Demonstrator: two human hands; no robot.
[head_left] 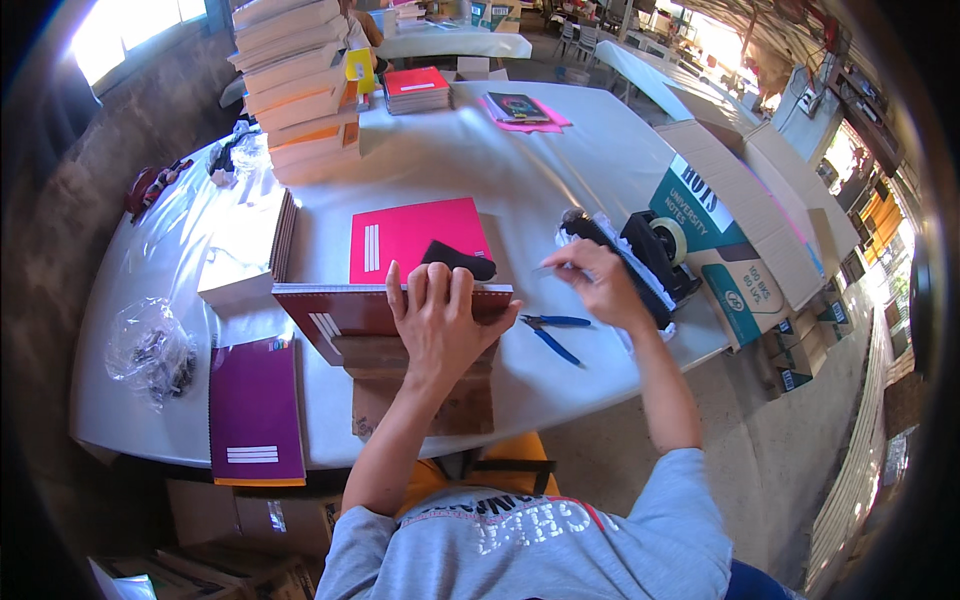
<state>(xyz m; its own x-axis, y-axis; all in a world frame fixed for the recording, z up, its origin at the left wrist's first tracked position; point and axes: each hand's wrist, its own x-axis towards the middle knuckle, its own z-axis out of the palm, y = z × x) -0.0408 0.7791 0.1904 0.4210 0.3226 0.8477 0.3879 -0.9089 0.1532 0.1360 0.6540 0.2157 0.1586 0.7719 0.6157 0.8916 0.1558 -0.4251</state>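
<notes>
A dark red notebook (365,312) stands tilted on edge in front of me, its bound edge up. My left hand (440,315) grips that top edge, fingers over the far side and thumb stretched along it. A black piece (460,262), perhaps folded cloth, lies just beyond the fingertips, over a pink notebook (412,235). My right hand (598,280) is raised to the right, thumb and forefinger pinched on something thin that is too small to name. Blue-handled pliers (553,333) lie with handles spread between the hands. A brown block (425,390) is under the red notebook.
A purple notebook (255,410) lies at the near left, beside a clear plastic bag (150,350). Tall stacks of notebooks (300,90) rise at the back left. A black tape dispenser (655,250) and printed cardboard boxes (740,270) stand at the right edge.
</notes>
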